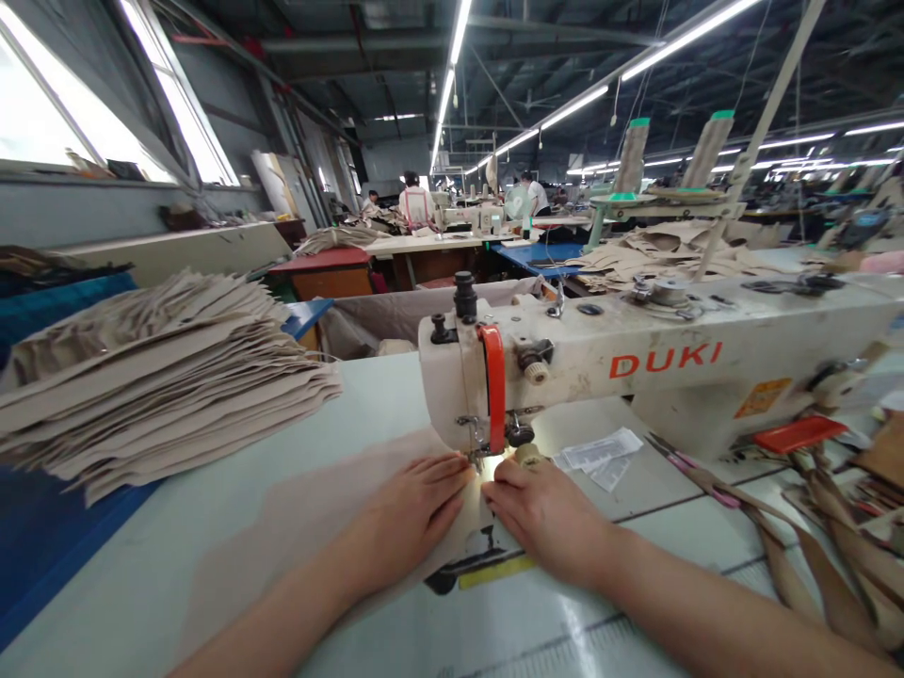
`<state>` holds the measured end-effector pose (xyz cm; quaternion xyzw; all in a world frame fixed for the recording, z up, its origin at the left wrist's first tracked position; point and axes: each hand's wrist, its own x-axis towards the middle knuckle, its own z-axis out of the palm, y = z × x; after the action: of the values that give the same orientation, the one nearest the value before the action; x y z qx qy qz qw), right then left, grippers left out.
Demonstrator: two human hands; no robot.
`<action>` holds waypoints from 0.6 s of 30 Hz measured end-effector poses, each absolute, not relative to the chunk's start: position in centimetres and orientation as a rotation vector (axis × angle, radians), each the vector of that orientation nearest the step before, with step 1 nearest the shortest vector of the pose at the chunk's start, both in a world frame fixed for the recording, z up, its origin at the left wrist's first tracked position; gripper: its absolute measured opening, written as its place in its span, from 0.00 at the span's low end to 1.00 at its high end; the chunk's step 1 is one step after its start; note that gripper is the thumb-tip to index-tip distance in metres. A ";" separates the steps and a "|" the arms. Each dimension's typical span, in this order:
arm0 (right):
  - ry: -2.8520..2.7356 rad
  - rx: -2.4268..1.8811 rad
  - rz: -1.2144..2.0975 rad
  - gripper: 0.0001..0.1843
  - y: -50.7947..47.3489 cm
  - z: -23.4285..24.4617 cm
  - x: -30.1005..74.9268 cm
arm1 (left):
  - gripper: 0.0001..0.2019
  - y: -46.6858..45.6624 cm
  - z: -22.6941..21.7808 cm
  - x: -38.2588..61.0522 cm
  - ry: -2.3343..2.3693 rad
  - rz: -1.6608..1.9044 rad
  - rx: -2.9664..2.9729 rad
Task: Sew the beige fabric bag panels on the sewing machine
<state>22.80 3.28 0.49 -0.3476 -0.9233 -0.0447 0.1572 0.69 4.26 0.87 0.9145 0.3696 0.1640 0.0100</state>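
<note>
A white sewing machine [636, 363] with red lettering stands on the pale worktable [367, 395]. A beige fabric piece [303, 518] lies flat under its needle. My left hand [410, 508] rests flat on the fabric, fingers stretched toward the needle. My right hand [543, 513] lies on the fabric just right of the needle, fingers pressed down near the lit presser foot; its fingertips are partly hidden.
A tall stack of cut beige pieces [155, 377] sits at the left. Paper slips [600, 457] lie behind my right hand. Fabric strips [826, 546] and a red tray [798, 433] are at the right. Other people work at far tables [416, 202].
</note>
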 end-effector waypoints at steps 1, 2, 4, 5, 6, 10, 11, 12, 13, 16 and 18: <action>-2.634 -1.001 -0.132 0.06 3.2 0.4 22.8 | 0.16 4.6 0.9 0.7 1.155 0.522 2.866; -2.626 -1.007 -0.137 0.07 3.2 0.3 22.8 | 0.16 4.8 0.9 0.7 1.156 0.527 2.875; -2.607 -1.009 -0.148 0.07 3.1 0.1 22.9 | 0.16 5.3 0.9 0.8 1.155 0.532 2.880; -2.595 -1.007 -0.150 0.08 3.1 0.0 23.0 | 0.15 5.5 0.9 0.8 1.158 0.532 2.876; -2.580 -0.997 -0.150 0.08 3.1 -0.1 23.1 | 0.15 5.5 0.9 0.8 1.167 0.532 2.868; -2.481 -0.900 -0.102 0.09 2.8 -0.2 23.5 | 0.17 4.0 1.0 0.3 1.237 0.485 2.818; -2.456 -0.875 -0.072 0.09 2.7 -0.2 23.6 | 0.17 3.2 1.1 0.0 1.249 0.457 2.808; -2.435 -0.851 -0.038 0.10 2.6 -0.3 23.7 | 0.17 2.3 1.3 -0.3 1.251 0.420 2.801; -2.422 -0.828 -0.002 0.11 2.6 -0.3 23.8 | 0.18 1.3 1.4 -0.7 1.254 0.376 2.793; -2.410 -0.733 0.064 0.13 2.4 -0.4 23.9 | 0.21 -1.6 1.9 -1.6 1.281 0.280 2.805; -2.409 -0.677 0.071 0.13 2.3 -0.5 23.9 | 0.26 -3.3 2.5 -2.4 1.396 0.372 2.863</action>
<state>23.93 2.30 -0.48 -0.2567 -0.9137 0.0271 0.3139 -2.40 -3.25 2.49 0.8923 0.4352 0.1160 -0.0325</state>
